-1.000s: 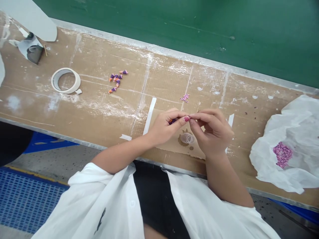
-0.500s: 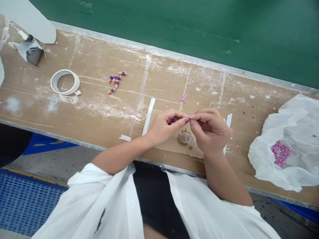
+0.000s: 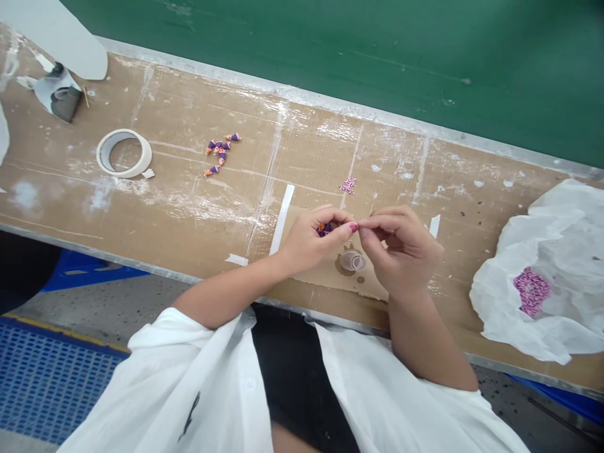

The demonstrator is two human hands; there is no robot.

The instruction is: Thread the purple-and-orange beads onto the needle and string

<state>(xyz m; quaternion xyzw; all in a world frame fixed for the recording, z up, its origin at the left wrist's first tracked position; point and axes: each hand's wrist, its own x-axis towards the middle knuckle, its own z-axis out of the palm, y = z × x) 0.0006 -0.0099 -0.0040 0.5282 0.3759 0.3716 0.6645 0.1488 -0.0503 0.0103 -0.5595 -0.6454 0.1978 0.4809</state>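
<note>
My left hand (image 3: 309, 242) is closed, its thumb and forefinger pinched. In its curl shows a small purple-and-orange figure (image 3: 323, 229), partly hidden by the fingers. My right hand (image 3: 403, 248) is also closed, its thumb and forefinger meeting the left fingertips; whatever tiny piece they pinch is too small to make out. Beneath the hands, on a taped-down cardboard sheet (image 3: 316, 275), is a small clear cup (image 3: 352, 260) over a dark stain. Tiny pink-and-purple pieces (image 3: 348, 185) lie just beyond. Several similar purple-and-orange figures (image 3: 219, 151) lie farther left.
A roll of masking tape (image 3: 124, 153) lies on the left of the cardboard-covered table (image 3: 189, 214). At the right, crumpled white paper (image 3: 495, 251) holds a heap of pink-and-purple pieces (image 3: 532, 291). A torn wrapper (image 3: 63, 97) lies at the far left, and a green surface (image 3: 330, 50) adjoins the back edge.
My right hand has shifted very slightly to the right and turned a little. Both hands keep their fingertips together; the camera view has moved only a little.
</note>
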